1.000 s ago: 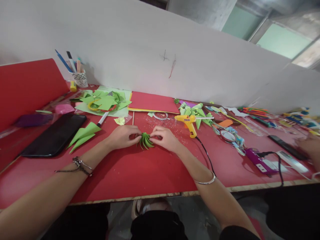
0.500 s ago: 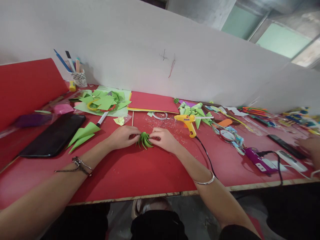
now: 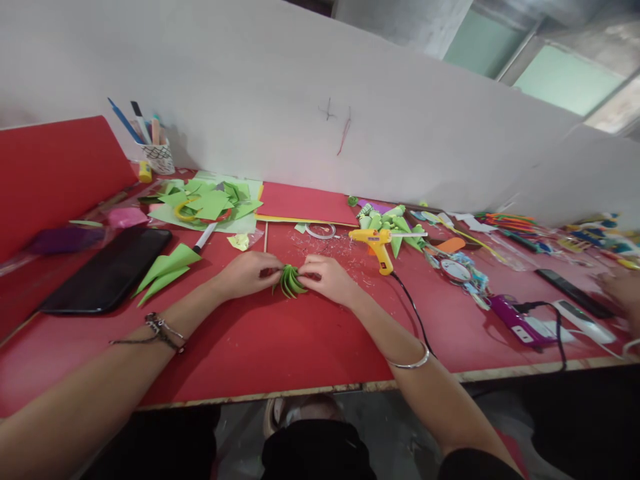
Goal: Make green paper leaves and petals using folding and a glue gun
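Between my hands, just above the red tabletop (image 3: 260, 353), is a small green curled paper piece (image 3: 291, 283) with several curved strips hanging down. The fingers of my left hand (image 3: 250, 274) pinch it from the left. My right hand (image 3: 327, 279) pinches its right side near the top. A yellow glue gun (image 3: 381, 250) lies to the right of my right hand, its black cord running toward the table's front edge. Folded green paper cones (image 3: 167, 268) rest to the left of my left hand.
Cut green paper (image 3: 213, 201) and red sheets (image 3: 310, 203) lie at the back. A black tablet (image 3: 107, 273) is at left. To the right are a purple power adapter (image 3: 520, 321), a black phone (image 3: 573, 293) and another person's hand (image 3: 620, 290).
The green curled piece has turned slightly between my fingers. My hands stay almost where they were. The other person's hand at the right edge has shifted slightly.
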`<state>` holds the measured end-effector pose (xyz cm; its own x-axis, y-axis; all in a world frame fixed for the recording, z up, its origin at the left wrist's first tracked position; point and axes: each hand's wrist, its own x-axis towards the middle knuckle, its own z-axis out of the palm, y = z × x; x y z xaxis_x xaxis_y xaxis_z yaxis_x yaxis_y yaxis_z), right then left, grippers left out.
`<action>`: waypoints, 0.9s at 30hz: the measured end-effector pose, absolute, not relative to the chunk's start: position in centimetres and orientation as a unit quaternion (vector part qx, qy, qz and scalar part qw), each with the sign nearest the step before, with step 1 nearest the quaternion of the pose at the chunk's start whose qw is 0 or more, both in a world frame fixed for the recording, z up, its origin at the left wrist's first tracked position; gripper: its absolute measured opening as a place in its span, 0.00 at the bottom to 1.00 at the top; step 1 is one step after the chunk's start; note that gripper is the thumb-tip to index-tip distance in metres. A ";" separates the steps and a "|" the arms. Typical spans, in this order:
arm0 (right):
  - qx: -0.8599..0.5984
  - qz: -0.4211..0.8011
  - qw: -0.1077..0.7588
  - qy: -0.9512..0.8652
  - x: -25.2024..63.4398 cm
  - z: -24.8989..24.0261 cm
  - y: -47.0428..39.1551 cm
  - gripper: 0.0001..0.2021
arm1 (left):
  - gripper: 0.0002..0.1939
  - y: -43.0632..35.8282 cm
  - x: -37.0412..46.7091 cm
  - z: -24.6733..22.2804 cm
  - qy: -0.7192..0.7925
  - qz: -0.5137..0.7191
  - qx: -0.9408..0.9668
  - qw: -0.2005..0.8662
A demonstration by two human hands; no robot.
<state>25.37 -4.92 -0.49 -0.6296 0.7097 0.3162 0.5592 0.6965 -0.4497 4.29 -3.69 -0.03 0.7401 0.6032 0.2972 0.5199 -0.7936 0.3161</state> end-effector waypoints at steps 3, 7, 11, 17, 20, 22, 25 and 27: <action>-0.354 0.158 0.240 -0.890 25.3 -0.5 -4.9 0.09 | 0.11 -3.6 4.3 -0.1 0.307 0.199 0.925 0.100; -0.354 0.159 0.238 -0.890 25.3 -0.5 -4.9 0.09 | 0.12 -3.5 4.3 -0.3 0.312 0.202 0.924 0.086; -0.353 0.159 0.233 -0.892 25.2 -0.4 -4.9 0.09 | 0.12 -3.5 4.4 -0.5 0.315 0.202 0.925 0.068; -0.353 0.160 0.225 -0.894 25.3 -0.3 -4.9 0.09 | 0.12 -3.6 4.4 -0.4 0.314 0.193 0.928 0.047; -0.353 0.159 0.223 -0.895 25.3 -0.3 -4.9 0.08 | 0.12 -3.6 4.4 -0.4 0.316 0.190 0.929 0.043; -0.352 0.156 0.226 -0.895 25.2 -0.3 -4.9 0.08 | 0.11 -3.6 4.4 -0.4 0.317 0.189 0.928 0.041; -0.348 0.154 0.230 -0.896 25.2 -0.3 -4.9 0.08 | 0.11 -3.7 4.4 -0.4 0.317 0.187 0.929 0.044; -0.346 0.154 0.231 -0.896 25.2 -0.4 -4.9 0.08 | 0.11 -3.7 4.4 -0.4 0.319 0.185 0.929 0.044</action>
